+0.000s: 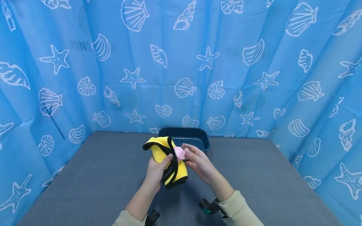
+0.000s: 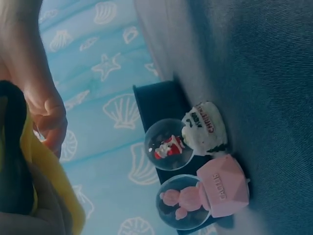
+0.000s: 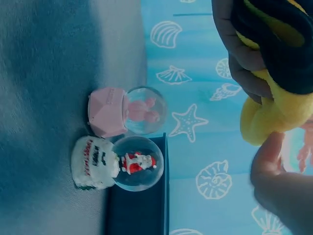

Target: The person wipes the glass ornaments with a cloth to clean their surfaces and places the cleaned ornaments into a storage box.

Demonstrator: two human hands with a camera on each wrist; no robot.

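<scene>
In the head view my left hand (image 1: pixel 156 171) grips a folded yellow cloth (image 1: pixel 160 153) with black edging. My right hand (image 1: pixel 199 163) holds a snow globe (image 1: pixel 179 153) by its clear dome, its pink base against the cloth. A pinkish shape shows dimly inside that dome (image 3: pixel 292 152) in the right wrist view. Two more snow globes stand side by side on the table in both wrist views: one with a faceted pink base (image 2: pixel 224 186) and a pink cactus figure, the other a white "Merry Christmas" base (image 2: pixel 208 128) with a Santa. The cloth and hands hide both in the head view.
A dark blue rectangular bin (image 1: pixel 202 137) stands at the back of the grey table (image 1: pixel 254 175), just behind the standing globes. A blue curtain (image 1: pixel 181 62) with white shell and starfish prints hangs round the table's back and sides.
</scene>
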